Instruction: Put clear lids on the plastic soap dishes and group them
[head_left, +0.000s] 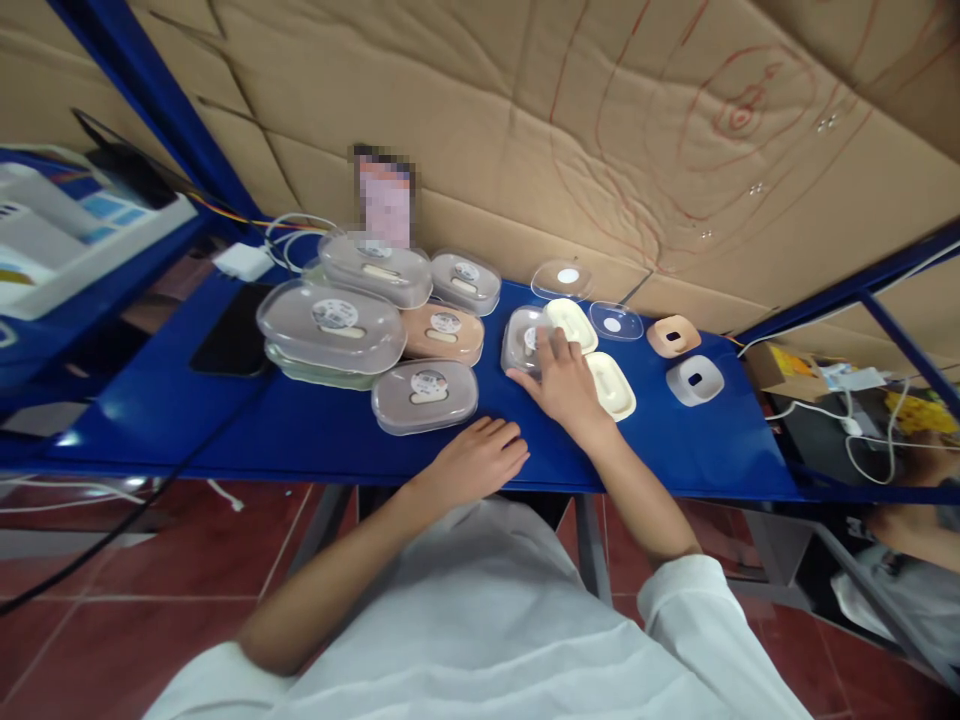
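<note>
My right hand (561, 385) reaches over the blue shelf top (300, 430) and grips a small clear-lidded soap box (519, 340) at its left side. Beside my fingers lie two cream oval trays, one further back (574, 318) and one nearer (615, 388). My left hand (480, 460) rests flat near the shelf's front edge, fingers loosely together, holding nothing. A grey lidded box (424, 396) lies just left of it.
Several lidded boxes in grey, tan and green (334, 325) are piled at the left. Two clear lids (562, 280) (616, 321), a peach base (673, 336) and a white base (696, 380) lie at the right. A black phone (232, 335) and cables lie left; cardboard stands behind.
</note>
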